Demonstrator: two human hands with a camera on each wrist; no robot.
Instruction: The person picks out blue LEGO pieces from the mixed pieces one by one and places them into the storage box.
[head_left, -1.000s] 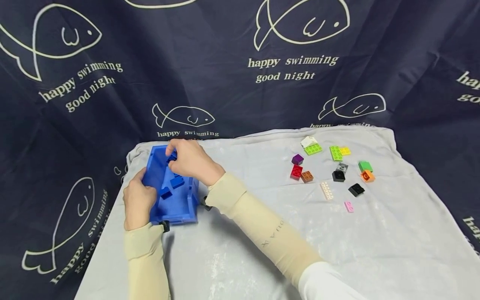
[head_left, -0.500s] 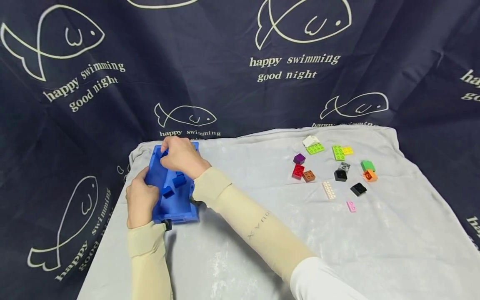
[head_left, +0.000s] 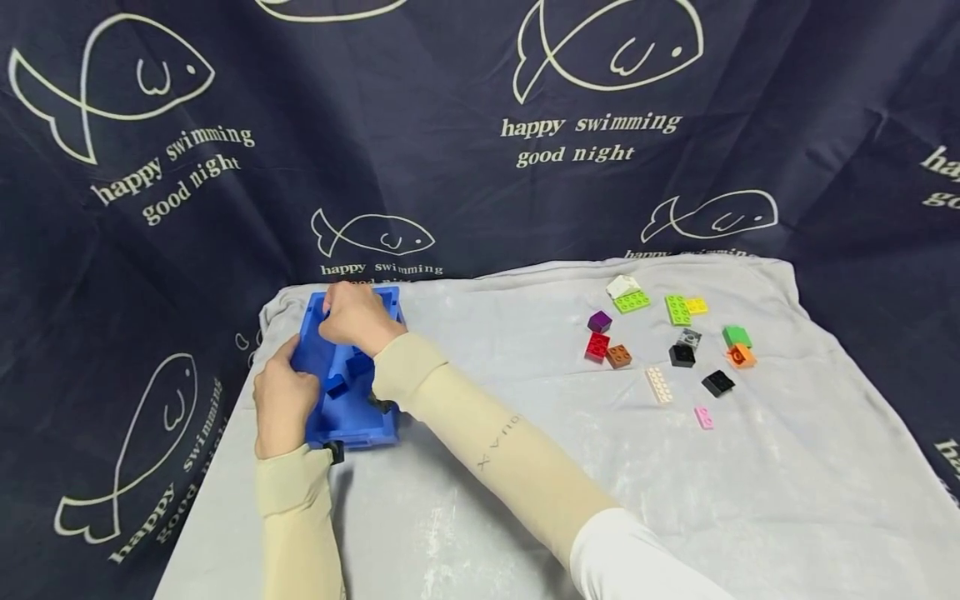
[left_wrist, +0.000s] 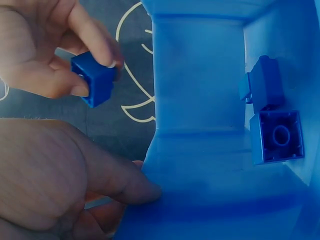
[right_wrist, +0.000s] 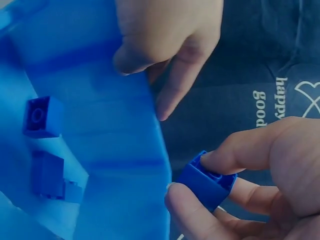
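Note:
A blue plastic bin (head_left: 352, 425) stands at the left of the cloth-covered table. My left hand (head_left: 283, 400) grips its left wall, thumb on the inner side and fingers outside. Over the bin's far part, my right hand (head_left: 356, 317) pinches a blue toy brick (right_wrist: 206, 182) between thumb and fingers; the hand hides this brick in the head view. In both wrist views the pinched brick is outside the bin's wall outline. Inside the bin lie a hollow-side-out blue brick (left_wrist: 277, 137) and, close beside it, a blue brick (left_wrist: 267, 82) with a smaller blue piece (left_wrist: 245, 87).
Loose toy bricks lie scattered at the table's right: red (head_left: 597, 347), brown (head_left: 618, 356), purple (head_left: 599, 322), black (head_left: 718, 383), pink (head_left: 703, 417), orange (head_left: 740, 356) and others. A dark curtain (head_left: 465, 183) with fish drawings hangs behind the table.
My right hand has shifted left over the bin while keeping its pinch. My left hand stays on the bin's wall. The head view has shifted slightly.

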